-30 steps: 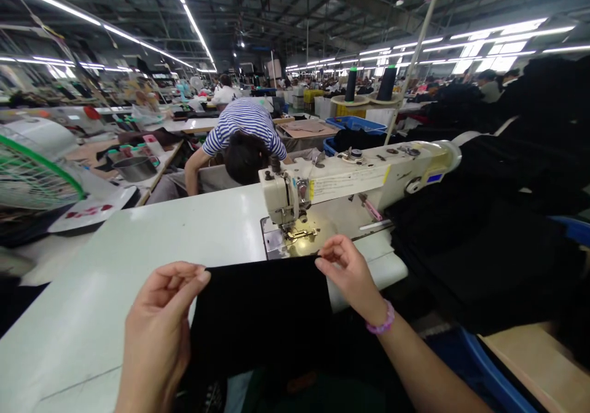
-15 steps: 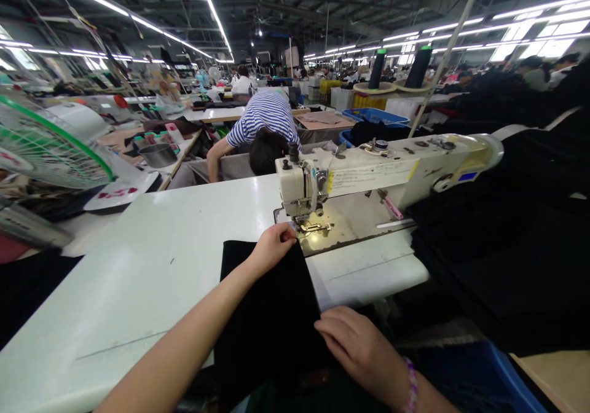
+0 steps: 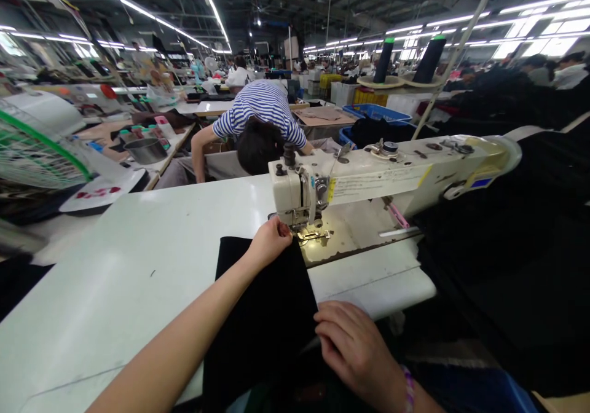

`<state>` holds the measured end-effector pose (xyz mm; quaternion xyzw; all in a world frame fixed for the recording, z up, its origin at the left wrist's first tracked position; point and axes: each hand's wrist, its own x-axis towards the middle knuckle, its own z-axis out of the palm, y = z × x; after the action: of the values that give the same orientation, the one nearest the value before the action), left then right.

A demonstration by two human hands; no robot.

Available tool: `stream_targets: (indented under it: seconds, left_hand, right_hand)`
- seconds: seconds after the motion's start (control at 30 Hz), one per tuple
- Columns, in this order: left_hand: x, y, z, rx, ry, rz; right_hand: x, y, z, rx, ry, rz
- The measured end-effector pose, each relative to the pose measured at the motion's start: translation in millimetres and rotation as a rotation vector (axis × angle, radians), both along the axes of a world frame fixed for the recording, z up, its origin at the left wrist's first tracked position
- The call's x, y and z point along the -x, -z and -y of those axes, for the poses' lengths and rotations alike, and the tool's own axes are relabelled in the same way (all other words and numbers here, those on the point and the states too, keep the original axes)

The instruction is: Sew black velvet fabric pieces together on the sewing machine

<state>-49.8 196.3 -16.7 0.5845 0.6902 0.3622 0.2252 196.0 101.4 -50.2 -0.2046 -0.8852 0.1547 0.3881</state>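
A piece of black fabric (image 3: pixel 265 314) lies over the front of the white table and hangs off its edge toward me. My left hand (image 3: pixel 271 241) pinches the far right corner of the fabric, right beside the needle area of the sewing machine (image 3: pixel 299 192). Lower down, my right hand (image 3: pixel 353 342) has its fingers closed on the fabric's right edge, and a beaded bracelet circles that wrist. The lit metal needle plate (image 3: pixel 318 244) sits just right of my left fingertips. Whether the needle touches the fabric is hidden by my left hand.
The white table (image 3: pixel 184 228) spreads to the left. A fan (image 3: pixel 37 145) stands at far left near a metal bowl (image 3: pixel 145 150). A person in a striped shirt (image 3: pixel 265 106) bends down behind the table. Dark cloth (image 3: pixel 516 247) is heaped at right; thread cones (image 3: pixel 428 59) stand behind.
My view has shifted slightly, moving the machine and table within it. Both hands keep their hold on the black fabric. The person behind has moved a little, and their other arm now shows.
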Motion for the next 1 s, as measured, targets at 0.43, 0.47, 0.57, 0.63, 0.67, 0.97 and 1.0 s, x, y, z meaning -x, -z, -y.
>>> stream_targets:
  seconds: [0.43, 0.47, 0.57, 0.63, 0.67, 0.97, 1.0]
  left_hand:
    - [6, 9.4, -11, -0.021, -0.012, -0.119]
    - [6, 7.9, -9, -0.034, -0.023, -0.142]
    - [-1, -2.5, 13, -0.104, -0.108, -0.248]
    - [-12, -10.5, 43, -0.142, -0.051, -0.354]
    - [-20, -13.1, 62, -0.149, 0.041, -0.408]
    - [-28, 14.4, 144, -0.420, 0.672, -0.717]
    - [-23, 15.7, 140, -0.425, 0.681, -0.748]
  right_hand:
    - [1, 2.6, -3, 0.009, 0.007, 0.005]
    - [1, 2.5, -3, 0.004, 0.004, 0.010]
    - [-2, 1.4, -4, -0.025, -0.010, 0.026]
    - [-4, -0.1, -4, -0.045, -0.018, 0.030]
    - [-5, -1.0, -4, -0.051, -0.021, 0.029]
    - [4, -7.0, -15, 0.026, -0.008, 0.063]
    - [7, -7.6, -19, 0.035, -0.004, 0.076]
